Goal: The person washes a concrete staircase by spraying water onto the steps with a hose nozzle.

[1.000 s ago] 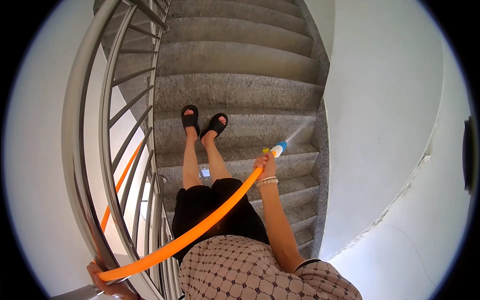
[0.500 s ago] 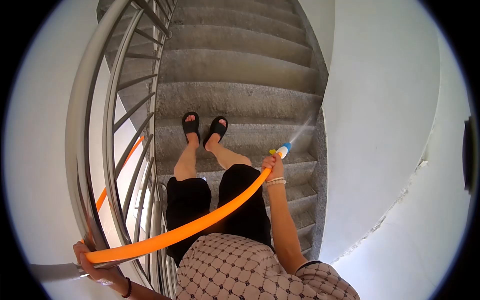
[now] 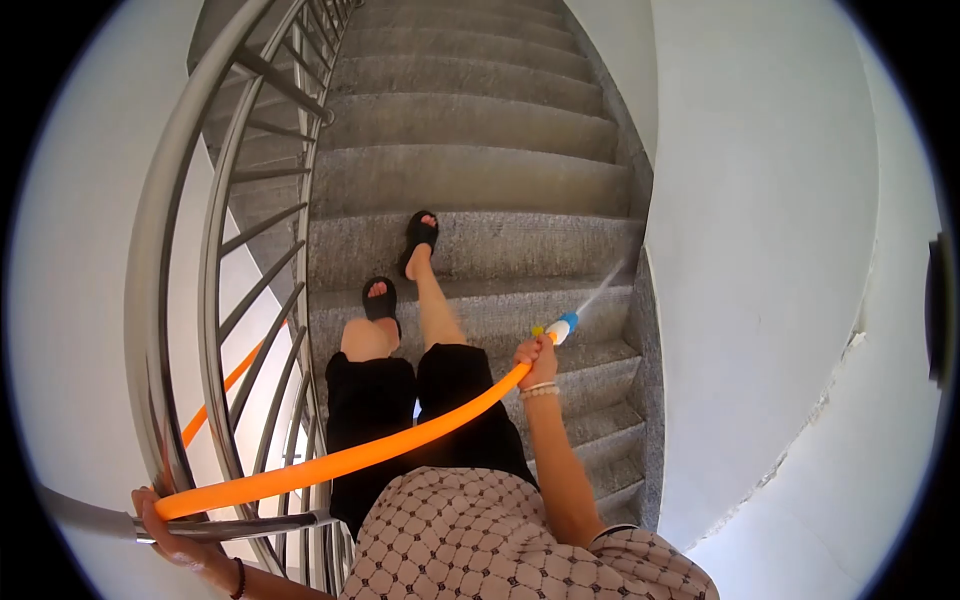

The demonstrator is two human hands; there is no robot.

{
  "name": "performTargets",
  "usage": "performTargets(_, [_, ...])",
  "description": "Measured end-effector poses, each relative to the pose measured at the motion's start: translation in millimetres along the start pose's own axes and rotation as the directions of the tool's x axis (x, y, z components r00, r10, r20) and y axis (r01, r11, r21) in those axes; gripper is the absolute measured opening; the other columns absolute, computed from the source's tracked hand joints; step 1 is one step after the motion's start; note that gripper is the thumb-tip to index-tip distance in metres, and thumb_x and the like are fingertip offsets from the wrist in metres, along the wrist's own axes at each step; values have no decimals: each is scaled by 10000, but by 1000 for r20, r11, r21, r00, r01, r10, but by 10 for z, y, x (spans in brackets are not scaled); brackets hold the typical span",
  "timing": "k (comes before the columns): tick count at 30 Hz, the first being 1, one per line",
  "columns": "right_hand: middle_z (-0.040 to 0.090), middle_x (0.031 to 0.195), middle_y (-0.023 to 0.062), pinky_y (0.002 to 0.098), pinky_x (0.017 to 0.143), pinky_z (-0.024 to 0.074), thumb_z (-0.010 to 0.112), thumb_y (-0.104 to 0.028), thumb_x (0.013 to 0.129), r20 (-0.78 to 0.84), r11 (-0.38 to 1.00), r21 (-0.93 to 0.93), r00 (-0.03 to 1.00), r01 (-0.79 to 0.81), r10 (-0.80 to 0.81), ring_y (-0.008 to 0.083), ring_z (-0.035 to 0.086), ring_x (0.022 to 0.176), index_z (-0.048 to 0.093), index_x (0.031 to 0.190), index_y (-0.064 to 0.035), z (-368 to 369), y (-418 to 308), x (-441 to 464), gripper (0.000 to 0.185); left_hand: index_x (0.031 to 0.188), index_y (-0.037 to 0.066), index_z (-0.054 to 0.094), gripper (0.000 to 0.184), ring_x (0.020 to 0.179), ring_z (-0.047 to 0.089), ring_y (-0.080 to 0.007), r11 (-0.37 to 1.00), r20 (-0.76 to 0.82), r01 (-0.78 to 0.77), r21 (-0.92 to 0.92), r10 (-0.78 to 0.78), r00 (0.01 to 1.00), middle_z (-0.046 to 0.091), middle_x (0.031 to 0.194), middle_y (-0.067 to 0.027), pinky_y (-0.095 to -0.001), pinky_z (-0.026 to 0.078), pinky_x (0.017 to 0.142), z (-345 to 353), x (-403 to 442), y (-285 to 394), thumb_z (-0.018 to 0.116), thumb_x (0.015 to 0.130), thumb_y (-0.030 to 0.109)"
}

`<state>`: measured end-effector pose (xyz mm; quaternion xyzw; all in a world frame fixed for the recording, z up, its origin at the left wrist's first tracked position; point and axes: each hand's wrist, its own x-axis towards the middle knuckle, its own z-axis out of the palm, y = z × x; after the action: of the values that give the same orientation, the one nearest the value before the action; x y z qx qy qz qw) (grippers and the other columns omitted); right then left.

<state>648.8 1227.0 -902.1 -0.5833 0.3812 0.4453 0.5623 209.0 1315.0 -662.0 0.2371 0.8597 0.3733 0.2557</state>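
My right hand [image 3: 537, 357] is closed around an orange hose [image 3: 350, 465], just behind its blue and white spray nozzle [image 3: 562, 328]. A small yellow part [image 3: 537, 331] sticks out beside the nozzle. A thin water jet [image 3: 600, 286] shoots from the tip toward the right edge of the stairs, by the wall. My left hand [image 3: 165, 530] wraps the other end of the visible hose length, at the metal handrail [image 3: 150, 350]; part of its fingers is hidden. Between both hands the hose sags across my body.
Grey stone steps [image 3: 470, 180] run ahead, bordered by a white curved wall [image 3: 760, 250] on the right. Metal railing bars [image 3: 265, 220] line the left side. More orange hose [image 3: 225, 390] shows beyond the bars. My sandalled feet [image 3: 420, 235] stand on two different steps.
My right foot has moved forward one step, while the left stays on the step behind. My right hand and nozzle sit slightly lower and further left in view. Water still sprays.
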Motion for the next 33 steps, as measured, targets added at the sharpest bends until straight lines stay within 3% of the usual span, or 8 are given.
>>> performTargets(3, [327,500,-45,170,330,288,474,-127,770,-62,999,35,998,4,-2,45,313,386,344,626,-124,104,44,197,194,648,92,296,268,528,306,-48,998,39,-49,46,47,998,239,615,6,-166,286,492,382,173,65,347,827,284])
performTargets(8, [340,539,-18,201,369,318,481,-152,780,-95,995,3,991,99,-98,64,322,422,353,700,-101,407,122,557,160,899,-76,523,383,745,501,-125,954,-96,191,-233,-218,971,525,839,-82,-232,408,652,768,739,-118,493,798,292])
performTargets(11, [345,551,-15,204,376,317,484,-155,787,-97,995,58,992,83,-78,67,330,435,358,705,-100,531,61,613,160,863,-50,529,341,721,491,-119,985,-157,126,-119,-144,977,509,785,-62,-226,405,643,887,792,-21,496,794,283])
performTargets(14, [350,557,-13,206,375,310,486,-159,788,-100,993,79,992,90,-82,69,326,433,363,720,-106,669,61,639,150,810,-14,516,288,689,476,-116,982,80,127,-137,-116,990,475,734,-41,-227,403,629,820,993,-157,498,791,273])
performTargets(16, [356,542,-23,176,348,297,485,-139,773,-130,997,52,990,61,-53,58,331,414,361,678,-107,712,-11,640,159,649,100,384,248,533,372,-81,950,-133,180,-255,-219,967,395,612,6,-204,299,486,1332,781,147,473,786,286])
performTargets(27, [349,541,-21,192,345,293,470,-157,791,-35,999,46,999,-8,10,62,311,406,345,684,-101,1095,-117,795,173,617,102,279,266,528,304,-67,990,-50,81,-117,-88,995,277,612,11,-204,257,465,1307,983,50,347,808,274])
performTargets(31, [356,523,-18,198,339,293,480,-138,777,-141,996,-46,986,79,-85,63,323,399,349,668,-105,1177,94,852,174,616,101,251,273,454,286,-63,991,30,-134,16,133,991,253,549,5,-188,268,404,1293,993,23,307,833,255])
performTargets(33, [352,516,-17,192,332,293,479,-138,778,-133,996,-50,989,-75,68,62,323,393,348,660,-103,1221,331,901,179,613,95,234,277,479,260,-67,971,61,-224,83,220,974,234,573,5,-187,259,413,1254,1033,-34,318,827,250])
